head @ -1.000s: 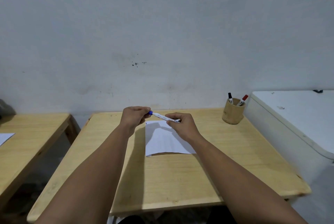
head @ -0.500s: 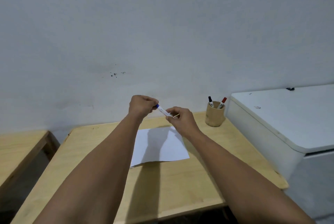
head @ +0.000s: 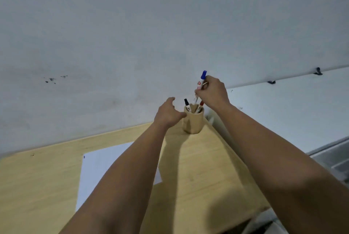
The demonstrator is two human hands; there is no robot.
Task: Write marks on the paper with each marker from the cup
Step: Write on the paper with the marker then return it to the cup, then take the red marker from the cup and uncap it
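My right hand grips a blue-capped marker, held nearly upright with its cap up and its lower end just above the wooden cup. Inside the cup stand a black-capped marker and a red-capped marker. My left hand is spread, its thumb touching the cup's left rim. The white paper lies on the wooden table to the left, partly hidden by my left forearm, with a small blue mark near its top left corner.
A grey wall rises right behind the table. A white cabinet top stands directly right of the table, close to the cup, with two dark clips along its back edge.
The blue marker, held level by both hands over the paper, is now upright over the cup in my right hand alone. My left hand let go and reached to the cup. The view swung right.
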